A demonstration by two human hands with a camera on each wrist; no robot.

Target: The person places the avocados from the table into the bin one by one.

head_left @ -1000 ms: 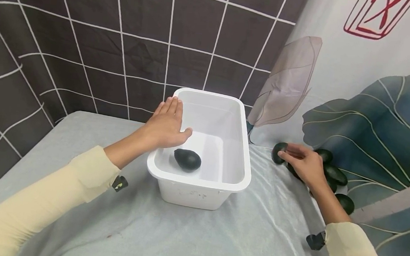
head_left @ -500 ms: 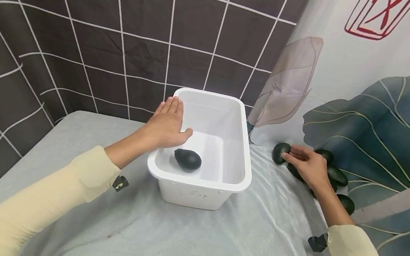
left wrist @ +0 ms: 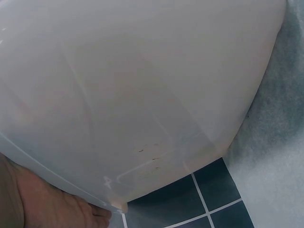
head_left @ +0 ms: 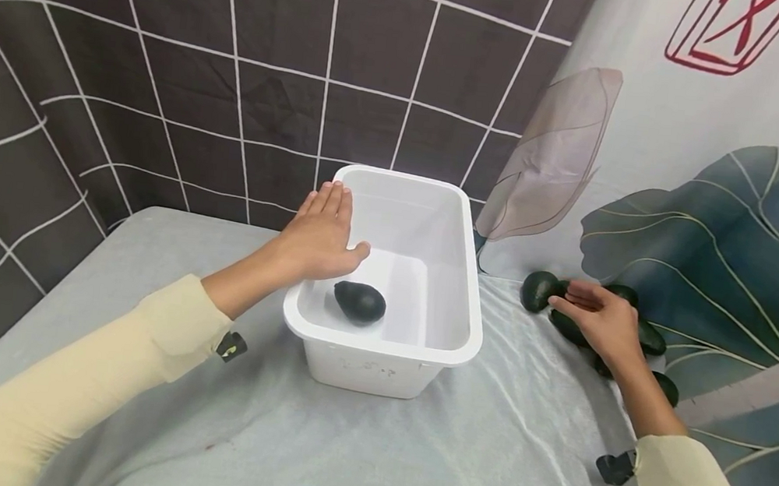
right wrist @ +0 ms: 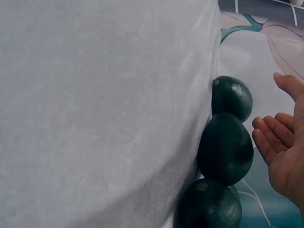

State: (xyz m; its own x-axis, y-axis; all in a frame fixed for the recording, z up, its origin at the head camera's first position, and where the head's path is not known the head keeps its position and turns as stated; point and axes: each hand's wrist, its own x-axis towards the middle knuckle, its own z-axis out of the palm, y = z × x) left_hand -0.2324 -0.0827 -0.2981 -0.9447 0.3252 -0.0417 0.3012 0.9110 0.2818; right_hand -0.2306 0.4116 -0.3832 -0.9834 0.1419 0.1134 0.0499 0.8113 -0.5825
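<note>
My left hand [head_left: 322, 240] lies over the left rim of a white plastic tub [head_left: 377, 367], fingers straight and thumb spread inward. In the left wrist view, the hand [left wrist: 57, 206] shows at the lower left against the tub's outer wall [left wrist: 142, 95]. Inside the tub, near its front, rests one dark green avocado [head_left: 359, 303]. At the right, my right hand [head_left: 602, 318] hovers beside an avocado [head_left: 538, 291], its fingers loosely bent and holding nothing. The right wrist view has a gap between those fingers and a row of avocados [right wrist: 225, 149].
More avocados [head_left: 651, 339] lie in a cluster beneath and behind the right hand, partly hidden by it. A pale grey-blue cloth [head_left: 496, 457] covers the table. Dark tiled-pattern fabric [head_left: 270, 91] hangs behind the tub, with a leaf-printed curtain [head_left: 709, 219] at the right.
My right hand has drawn slightly right, its fingers coming away from the leftmost avocado, which stays in place. My left hand has not moved on the tub.
</note>
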